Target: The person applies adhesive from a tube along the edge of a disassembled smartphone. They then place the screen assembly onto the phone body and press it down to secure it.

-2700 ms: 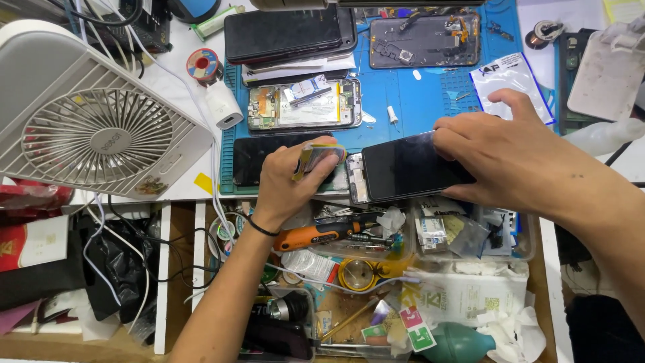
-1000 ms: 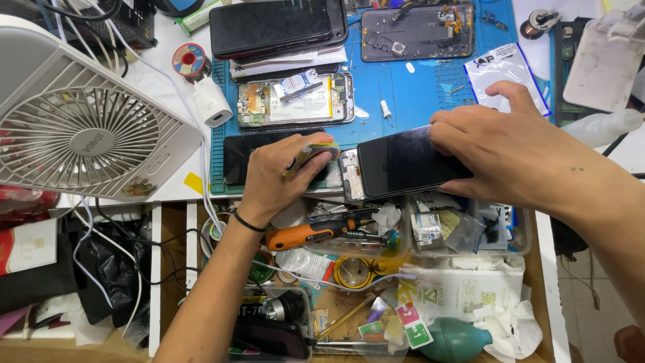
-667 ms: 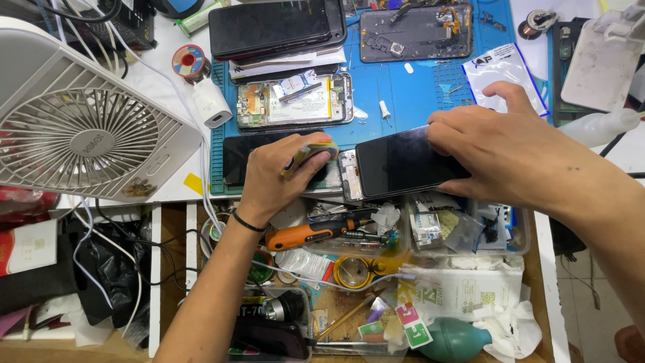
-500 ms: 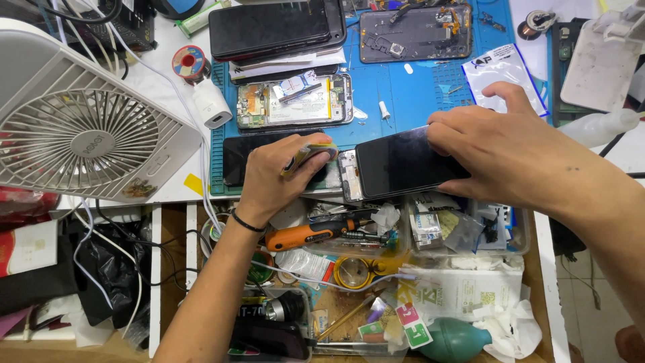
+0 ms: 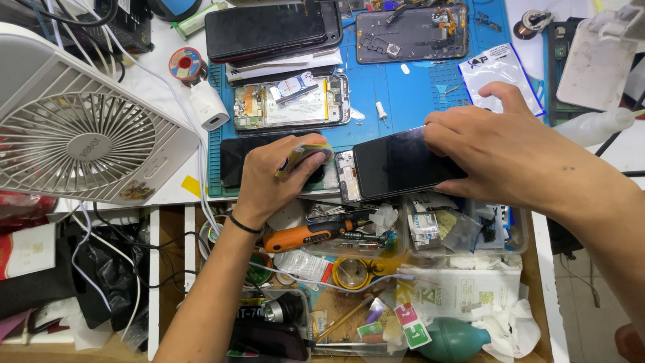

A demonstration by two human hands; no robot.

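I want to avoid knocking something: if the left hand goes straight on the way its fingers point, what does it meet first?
Probably the black phone under the right hand; the left hand points right toward its near end, though depth is unclear.

Both forearms are bare — no sleeves, no gloves; the left hand [image 5: 272, 176] carries a thin black band at its wrist; the right hand [image 5: 500, 154] wears nothing — no rings.

Bright even light, sharp, slight edge distortion
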